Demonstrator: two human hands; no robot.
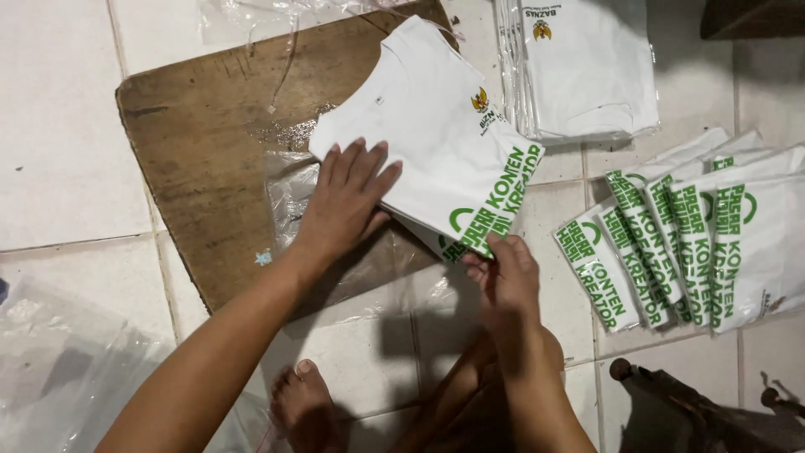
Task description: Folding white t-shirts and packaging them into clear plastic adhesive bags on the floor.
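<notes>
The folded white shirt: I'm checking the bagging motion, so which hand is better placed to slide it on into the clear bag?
Probably the right hand: it grips the folded white shirt at its near printed edge. The left hand lies flat, pinning the shirt and the clear bag onto the wooden board.

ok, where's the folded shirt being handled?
Head view, centre: the folded shirt lies on the wooden board, left hand flat on it, right hand at its lower edge.
</notes>
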